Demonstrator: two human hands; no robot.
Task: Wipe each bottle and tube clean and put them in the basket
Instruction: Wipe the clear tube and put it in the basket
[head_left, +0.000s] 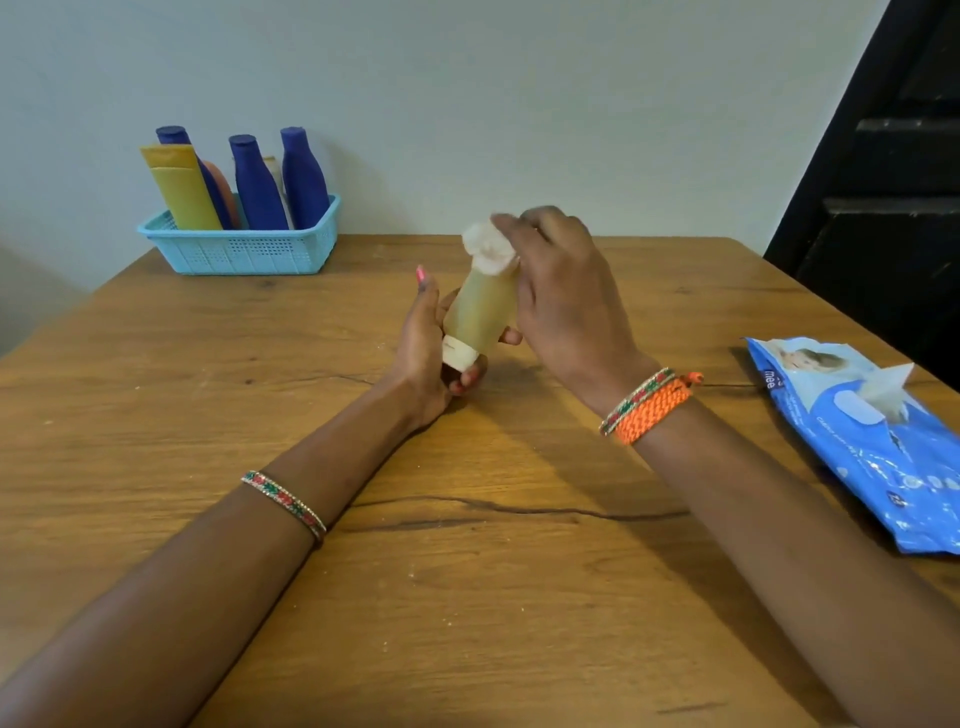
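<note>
While gripped by both hands, pale yellow tube (480, 312), white cap, blurred

Wooden table (208, 405), pale wall (467, 93)

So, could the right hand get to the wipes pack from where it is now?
Probably yes. The wipes pack lies on the table on that side, with only bare wood between. But the right hand holds a wipe against the yellow tube, so its grip is occupied.
</note>
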